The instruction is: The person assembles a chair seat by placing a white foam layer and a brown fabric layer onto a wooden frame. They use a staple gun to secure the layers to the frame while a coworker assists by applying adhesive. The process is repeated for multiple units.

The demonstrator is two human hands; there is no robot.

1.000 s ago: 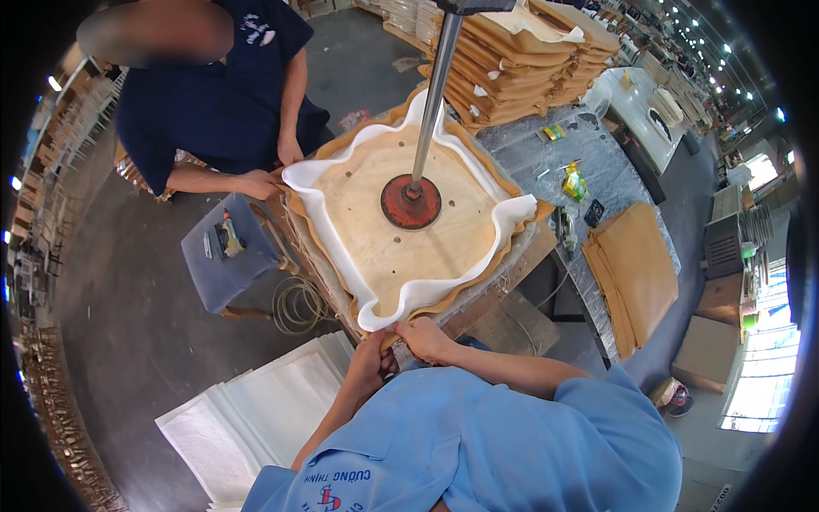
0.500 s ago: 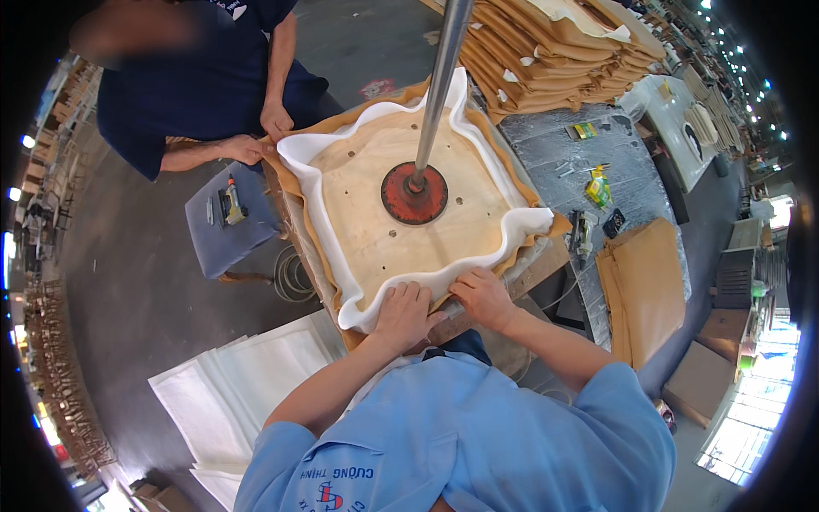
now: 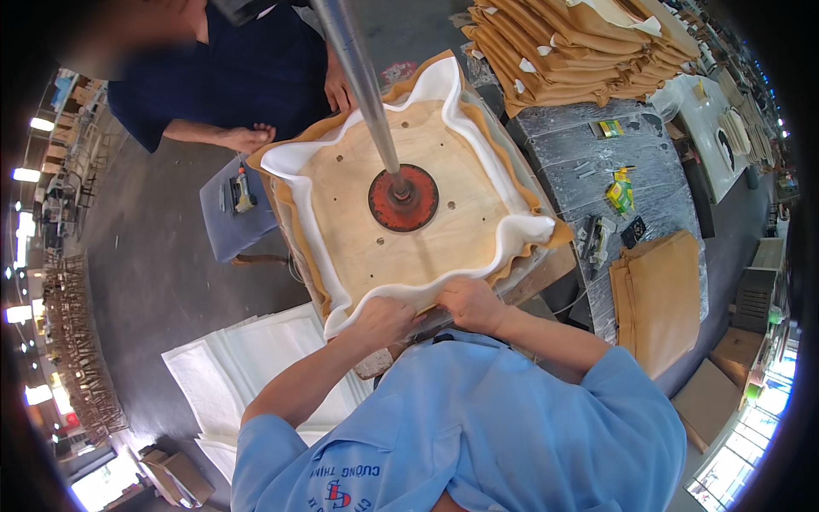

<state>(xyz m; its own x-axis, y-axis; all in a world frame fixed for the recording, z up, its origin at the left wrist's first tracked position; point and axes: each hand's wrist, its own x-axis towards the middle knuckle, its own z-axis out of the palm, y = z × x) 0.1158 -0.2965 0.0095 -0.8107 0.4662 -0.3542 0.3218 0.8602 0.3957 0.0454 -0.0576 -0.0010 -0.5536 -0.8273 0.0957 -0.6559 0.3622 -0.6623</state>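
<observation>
A square plywood seat panel (image 3: 341, 213) with small holes lies on a worktable in front of me. White padding (image 3: 311, 247) curls up around its edges, and a tan upholstery cover (image 3: 559, 235) shows outside that. Along the near edge, my left hand (image 3: 388, 321) is closed with its fingers curled on the cover's rim. Close to its right, my right hand (image 3: 471, 305) pinches the same rim. The fingertips of both are partly hidden. A round red press foot (image 3: 403, 198) on a metal rod (image 3: 354, 77) bears on the panel's middle.
Across the table, a co-worker's hand (image 3: 249, 138) is off the far left corner. A staple gun (image 3: 242, 192) rests on a blue padded seat (image 3: 223, 230). Right, a plastic-wrapped table (image 3: 572, 145) bears another staple gun (image 3: 597, 241) and folded tan covers (image 3: 657, 294). White sheets (image 3: 247, 358) lie left.
My hands have drawn closer together and toward me, fingers now curled down rather than laid over the padding. The co-worker's hands have parted, one moving to the far edge. The view has shifted slightly.
</observation>
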